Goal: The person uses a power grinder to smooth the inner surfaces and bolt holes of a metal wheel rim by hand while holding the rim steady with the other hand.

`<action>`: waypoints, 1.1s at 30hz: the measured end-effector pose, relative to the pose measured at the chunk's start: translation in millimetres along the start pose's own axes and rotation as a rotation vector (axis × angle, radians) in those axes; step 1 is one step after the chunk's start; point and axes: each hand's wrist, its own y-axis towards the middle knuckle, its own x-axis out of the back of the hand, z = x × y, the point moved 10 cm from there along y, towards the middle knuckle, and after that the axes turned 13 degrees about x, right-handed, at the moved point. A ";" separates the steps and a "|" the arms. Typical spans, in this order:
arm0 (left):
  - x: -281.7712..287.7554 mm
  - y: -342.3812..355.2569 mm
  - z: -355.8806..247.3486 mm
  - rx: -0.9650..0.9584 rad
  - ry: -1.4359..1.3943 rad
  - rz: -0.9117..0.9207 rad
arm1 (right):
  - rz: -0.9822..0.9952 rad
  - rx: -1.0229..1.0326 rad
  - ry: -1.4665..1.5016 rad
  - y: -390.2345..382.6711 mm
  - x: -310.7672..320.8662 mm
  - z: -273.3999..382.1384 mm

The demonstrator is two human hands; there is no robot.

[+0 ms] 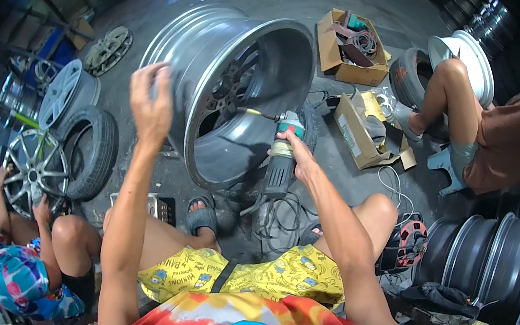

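A large silver wheel rim (200, 44) stands on its tread side in front of me, its open face turned to the right. My right hand (296, 153) is wrapped around a power grinder (280, 172) with a teal head and a grey body. From the grinder's head a thin yellowish shaft (252, 111) reaches into the rim toward the spokes; its tip is hard to make out against them. My left hand (150, 104) is raised beside the rim's outer barrel, fingers stretched up, somewhat blurred and holding nothing. Whether it touches the rim I cannot tell.
The grinder's cord (278, 221) coils between my feet, near a red-black cable reel (411, 244). Cardboard boxes (368, 75) of tools stand behind. One person (509, 141) sits at right by a white rim; another (19, 268) at left handles a spoked wheel (37, 174) near a tire (94, 152).
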 end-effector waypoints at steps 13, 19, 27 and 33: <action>-5.0 -137.6 369.1 1.141 -0.168 0.365 | -0.055 -0.006 -0.094 -9.9 12.5 -8.4; -2.1 -121.5 349.1 0.947 -0.019 0.246 | -0.092 0.086 -0.282 3.3 30.1 -3.2; -0.9 -50.6 260.7 0.671 0.043 0.230 | -0.137 0.189 -0.383 21.3 26.4 25.2; -19.5 60.8 169.0 0.528 0.141 0.213 | -0.163 0.224 -0.284 12.3 14.4 45.4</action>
